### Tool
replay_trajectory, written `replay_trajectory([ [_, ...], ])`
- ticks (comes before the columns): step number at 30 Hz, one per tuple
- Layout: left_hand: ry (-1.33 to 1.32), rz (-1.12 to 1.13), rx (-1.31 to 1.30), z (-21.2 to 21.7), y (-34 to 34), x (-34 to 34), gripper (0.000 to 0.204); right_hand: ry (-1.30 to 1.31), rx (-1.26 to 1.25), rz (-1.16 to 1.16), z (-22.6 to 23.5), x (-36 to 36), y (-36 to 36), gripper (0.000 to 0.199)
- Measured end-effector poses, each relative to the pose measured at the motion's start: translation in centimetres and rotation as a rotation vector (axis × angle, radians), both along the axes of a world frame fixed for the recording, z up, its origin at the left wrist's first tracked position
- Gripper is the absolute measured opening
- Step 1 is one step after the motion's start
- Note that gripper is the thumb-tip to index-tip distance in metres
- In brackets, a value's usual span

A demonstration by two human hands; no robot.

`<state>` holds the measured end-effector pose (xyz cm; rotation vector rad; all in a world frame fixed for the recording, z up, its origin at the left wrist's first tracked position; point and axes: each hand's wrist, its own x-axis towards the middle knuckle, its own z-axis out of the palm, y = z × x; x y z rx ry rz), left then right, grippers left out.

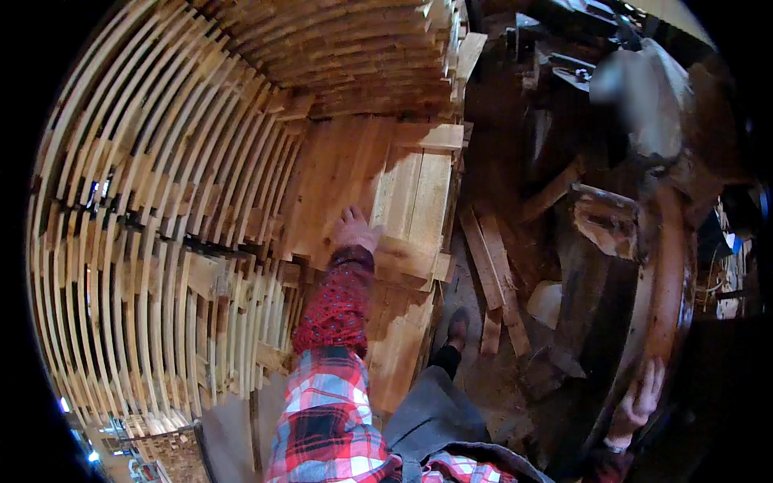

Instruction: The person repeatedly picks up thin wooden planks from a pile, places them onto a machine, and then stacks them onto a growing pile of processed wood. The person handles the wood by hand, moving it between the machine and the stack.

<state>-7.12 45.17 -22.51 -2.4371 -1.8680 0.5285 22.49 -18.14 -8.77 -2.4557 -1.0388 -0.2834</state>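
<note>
The left hand lies palm down with fingers spread, grasping nothing, on the flat bed of boards, near its middle and just left of the pale boards. These are smooth, straight-edged and sunlit along the bed's right edge, between two rough-sawn crosspieces, one at each end of them. The bed's other boards are warmer brown and close-jointed.

Along the bed's left edge rises a stack of slats, narrow pieces with dark gaps between; a denser stack of sawn ends closes the far edge. The right edge is free of any wall and drops to a dusty floor, where a shoe stands beside loose planks lying askew.

The right hand, well apart, has its fingers extended at the near end of a long, worn beam; whether it grips that, I cannot tell.
</note>
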Motion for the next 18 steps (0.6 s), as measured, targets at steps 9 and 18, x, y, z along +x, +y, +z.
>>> replay_trajectory([
  [9, -0.317, -0.166, -0.077, 7.8, 1.9, -0.8, 0.039, -0.058, 0.043, -0.062, -3.5, 12.7, 8.3, 0.037],
  [18, -1.269, -0.432, -0.278, 9.4, -36.2, 1.4, 0.025, 0.248, -0.041, 0.278, 3.3, -14.6, 4.5, 0.109],
])
